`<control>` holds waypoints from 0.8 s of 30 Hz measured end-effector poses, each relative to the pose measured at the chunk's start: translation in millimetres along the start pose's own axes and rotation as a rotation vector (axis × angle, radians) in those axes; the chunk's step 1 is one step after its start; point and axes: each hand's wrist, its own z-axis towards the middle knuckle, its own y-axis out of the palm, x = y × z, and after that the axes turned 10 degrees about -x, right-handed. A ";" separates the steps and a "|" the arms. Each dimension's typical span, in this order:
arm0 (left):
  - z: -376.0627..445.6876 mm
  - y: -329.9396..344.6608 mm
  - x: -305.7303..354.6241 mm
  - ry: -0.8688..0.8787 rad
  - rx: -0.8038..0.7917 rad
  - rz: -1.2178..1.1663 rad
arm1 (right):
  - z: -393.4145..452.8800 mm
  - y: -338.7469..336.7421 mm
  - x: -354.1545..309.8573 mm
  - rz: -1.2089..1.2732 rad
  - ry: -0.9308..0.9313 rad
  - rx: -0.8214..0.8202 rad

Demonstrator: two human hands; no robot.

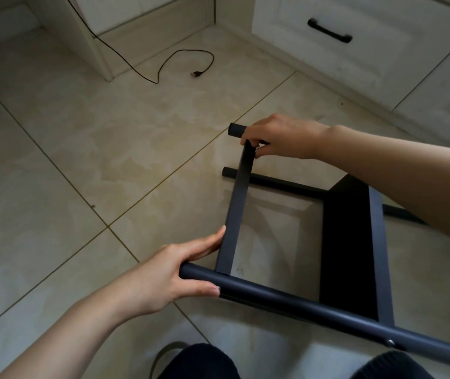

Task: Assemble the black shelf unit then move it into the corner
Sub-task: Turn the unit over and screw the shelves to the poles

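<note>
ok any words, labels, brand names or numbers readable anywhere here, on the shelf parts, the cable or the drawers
None: no readable text appears anywhere in this view.
black shelf unit: plain dark tubes, flat bar and panel, no label or brand mark visible.
cable: its plug is too small to show any marking.
drawer: blank white front with a plain black handle.

No readable text, labels, brands or nos. anywhere. Shelf frame (349, 242), drawer (336, 36), cable (163, 64) & floor tiles (67, 146) all bare of print.
</note>
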 end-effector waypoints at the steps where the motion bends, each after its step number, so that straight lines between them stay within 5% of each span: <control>1: -0.2 0.2 -0.1 -0.003 0.003 0.011 | 0.6 -0.1 0.6 0.009 0.004 -0.004; 17: -0.6 4.1 -3.3 0.016 0.024 0.006 | 7.3 -11.6 2.0 -0.033 0.005 -0.139; 24: -1.4 7.4 -5.3 -0.020 0.015 0.062 | -6.1 2.5 -0.8 0.084 0.005 -0.029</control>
